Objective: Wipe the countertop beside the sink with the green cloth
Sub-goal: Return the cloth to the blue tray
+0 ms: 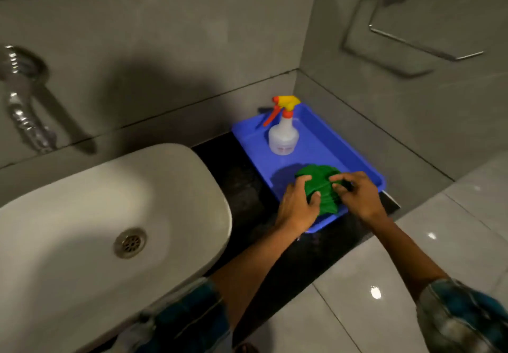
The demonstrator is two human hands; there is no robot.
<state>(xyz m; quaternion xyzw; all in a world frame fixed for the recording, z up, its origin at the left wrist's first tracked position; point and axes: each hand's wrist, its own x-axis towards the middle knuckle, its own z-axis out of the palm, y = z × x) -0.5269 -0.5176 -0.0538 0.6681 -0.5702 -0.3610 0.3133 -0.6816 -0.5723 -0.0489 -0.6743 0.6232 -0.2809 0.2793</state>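
Wiping not yet begun. Green cloth (pixel 320 187) lies bunched in the blue tray (pixel 327 138), nearer than the spray bottle (pixel 283 132); left hand (pixel 298 204) and right hand (pixel 357 196) each grip it. Dark bench (pixel 242 187) beside tray awaits wiping.

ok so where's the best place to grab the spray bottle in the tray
By the narrow neck under the trigger of the spray bottle, coming from the front right. It stands upright at the back of the blue tray, nozzle pointing left, so the neck is exposed there.
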